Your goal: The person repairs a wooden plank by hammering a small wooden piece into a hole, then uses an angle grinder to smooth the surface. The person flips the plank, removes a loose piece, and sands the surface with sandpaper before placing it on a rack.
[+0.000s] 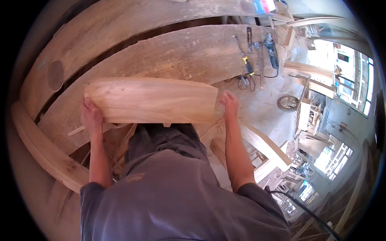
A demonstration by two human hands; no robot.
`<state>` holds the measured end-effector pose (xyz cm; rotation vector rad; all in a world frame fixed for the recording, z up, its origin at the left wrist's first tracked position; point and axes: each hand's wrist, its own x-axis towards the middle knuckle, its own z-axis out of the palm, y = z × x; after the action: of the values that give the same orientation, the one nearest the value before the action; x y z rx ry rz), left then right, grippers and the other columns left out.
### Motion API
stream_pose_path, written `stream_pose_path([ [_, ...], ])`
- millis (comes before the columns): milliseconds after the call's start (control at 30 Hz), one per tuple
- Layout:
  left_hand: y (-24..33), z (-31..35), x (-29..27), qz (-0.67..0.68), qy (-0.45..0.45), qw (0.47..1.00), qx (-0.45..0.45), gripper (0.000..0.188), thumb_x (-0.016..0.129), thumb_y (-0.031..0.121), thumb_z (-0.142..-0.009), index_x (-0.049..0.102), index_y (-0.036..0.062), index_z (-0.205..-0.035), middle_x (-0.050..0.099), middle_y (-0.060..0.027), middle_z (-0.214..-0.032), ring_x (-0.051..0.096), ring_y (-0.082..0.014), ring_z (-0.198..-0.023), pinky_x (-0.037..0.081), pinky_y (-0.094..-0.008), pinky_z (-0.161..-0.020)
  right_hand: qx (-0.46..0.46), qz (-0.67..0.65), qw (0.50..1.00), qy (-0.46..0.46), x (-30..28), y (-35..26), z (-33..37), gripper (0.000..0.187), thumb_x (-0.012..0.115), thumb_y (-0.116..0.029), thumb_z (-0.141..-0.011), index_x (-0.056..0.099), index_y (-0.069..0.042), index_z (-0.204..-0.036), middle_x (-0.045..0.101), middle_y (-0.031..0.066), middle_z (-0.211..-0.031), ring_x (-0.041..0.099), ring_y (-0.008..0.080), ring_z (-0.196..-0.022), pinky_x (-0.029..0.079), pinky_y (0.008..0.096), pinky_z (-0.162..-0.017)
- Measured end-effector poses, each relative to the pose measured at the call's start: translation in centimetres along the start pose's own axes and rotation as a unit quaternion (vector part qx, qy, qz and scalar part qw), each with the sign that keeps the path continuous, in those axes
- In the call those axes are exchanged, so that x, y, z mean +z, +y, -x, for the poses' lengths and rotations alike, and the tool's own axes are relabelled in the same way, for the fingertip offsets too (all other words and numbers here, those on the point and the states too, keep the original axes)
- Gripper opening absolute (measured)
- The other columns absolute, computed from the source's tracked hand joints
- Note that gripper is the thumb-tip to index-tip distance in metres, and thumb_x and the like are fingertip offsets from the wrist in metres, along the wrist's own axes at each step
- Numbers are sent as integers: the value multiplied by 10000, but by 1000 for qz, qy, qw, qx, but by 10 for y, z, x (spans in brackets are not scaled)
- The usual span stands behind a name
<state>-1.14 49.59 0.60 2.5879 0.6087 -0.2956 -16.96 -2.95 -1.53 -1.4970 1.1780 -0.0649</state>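
While gripping the board, both hands, tools beyond, planks beneath.

This is a woodworking workshop. The landmark is the long, dusty, pale wooden surface of rough planks that fills the upper middle of the view. Toward its far right end lie hand tools: a yellow-handled screwdriver and a dark corded power tool. Below it are pale curved timber pieces and unfinished wooden frames. To its right, past a small spoked wheel on the dusty floor, stand more stacked timber pieces by bright windows.
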Motion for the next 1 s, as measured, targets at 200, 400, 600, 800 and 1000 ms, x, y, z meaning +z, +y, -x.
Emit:
stream_pose_path([
  [200, -1, 7, 23, -124, 157, 972, 124, 705, 385, 450, -1078, 318, -69, -1551, 354, -287, -1594, 335, -414, -1481, 241, -485, -1224, -219, 344, 897, 170, -34, -39, -171, 382, 618, -158, -893, 725, -14, -1230, 754, 203, -1060, 722, 247, -980, 549, 352, -837],
  [400, -9, -1, 48, -59, 197, 978, -38, 602, 408, 376, -1066, 397, -61, -1480, 414, -269, -1511, 392, -394, -1412, 270, -458, -1193, -243, 562, 772, 166, -50, -64, -344, 350, 623, -295, -890, 760, -39, -1085, 734, 220, -1084, 702, 378, -1044, 552, 494, -867],
  [600, -34, -5, 66, 15, 416, 901, -122, 491, 447, 331, -1024, 511, -30, -1349, 615, -249, -1238, 575, -407, -1180, 428, -446, -1032, -206, 669, 707, 100, -25, -130, -348, 447, 596, -365, -882, 741, -12, -1116, 722, 262, -1128, 694, 435, -1082, 536, 527, -939],
  [800, -6, 22, 57, 172, 357, 903, -164, 465, 496, 314, -984, 567, -30, -1289, 686, -253, -1060, 636, -435, -1010, 481, -490, -909, -226, 736, 639, 3, -15, -165, -378, 470, 574, -300, -858, 712, 26, -1167, 680, 299, -1210, 662, 451, -1142, 528, 508, -959],
  [1000, 20, 23, 38, 235, 378, 881, -160, 370, 519, 255, -947, 601, -26, -1174, 680, -262, -968, 639, -441, -946, 485, -502, -857, -176, 550, 815, -44, -28, -182, -431, 386, 594, -239, -893, 677, 33, -1154, 717, 186, -1009, 713, 351, -898, 562, 471, -781],
])
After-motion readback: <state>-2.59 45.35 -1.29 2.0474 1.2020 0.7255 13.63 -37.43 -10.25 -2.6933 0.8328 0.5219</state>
